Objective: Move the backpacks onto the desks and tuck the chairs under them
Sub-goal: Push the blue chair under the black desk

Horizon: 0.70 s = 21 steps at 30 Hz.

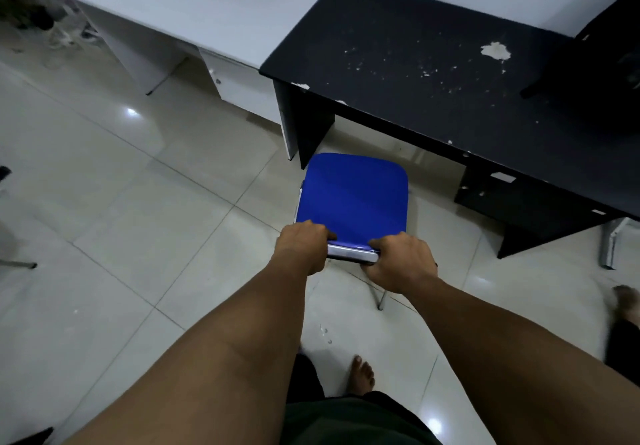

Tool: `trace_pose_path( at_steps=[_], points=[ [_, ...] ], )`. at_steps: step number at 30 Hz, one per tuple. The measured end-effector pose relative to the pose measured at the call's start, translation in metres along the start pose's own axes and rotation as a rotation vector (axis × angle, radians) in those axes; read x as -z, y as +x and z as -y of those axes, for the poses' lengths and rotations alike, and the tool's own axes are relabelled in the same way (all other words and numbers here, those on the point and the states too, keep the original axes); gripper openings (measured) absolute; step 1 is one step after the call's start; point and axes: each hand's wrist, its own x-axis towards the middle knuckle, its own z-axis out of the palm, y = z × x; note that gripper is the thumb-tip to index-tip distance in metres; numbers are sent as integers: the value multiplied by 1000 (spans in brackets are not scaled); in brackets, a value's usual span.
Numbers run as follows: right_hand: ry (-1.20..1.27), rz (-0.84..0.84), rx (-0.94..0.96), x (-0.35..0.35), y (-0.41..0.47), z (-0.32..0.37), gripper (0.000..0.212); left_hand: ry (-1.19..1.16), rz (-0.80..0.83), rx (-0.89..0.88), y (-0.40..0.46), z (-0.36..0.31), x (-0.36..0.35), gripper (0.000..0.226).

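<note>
Before the black desk (433,74), both hands (303,249) (401,261) grip the blue chair (353,198)'s back rail, hiding its legs.

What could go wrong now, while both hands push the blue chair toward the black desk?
The blue chair sits close to the black desk's left panel, so it may hit it. The drawer block narrows the opening on the right. The bare foot stands behind the chair legs and could be caught.

Left hand (302,250), right hand (401,260) clenched side by side, arms outstretched.
</note>
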Motion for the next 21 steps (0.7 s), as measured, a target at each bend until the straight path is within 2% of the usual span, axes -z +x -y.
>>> trace_pose_path(
  at_steps=[13, 21],
  points=[
    [28, -88, -152, 21, 88, 12, 37, 86, -6, -166, 102, 54, 47, 57],
    [37, -149, -172, 29, 124, 1, 43, 86, -24, -214, 145, 61, 68, 45]
  ],
)
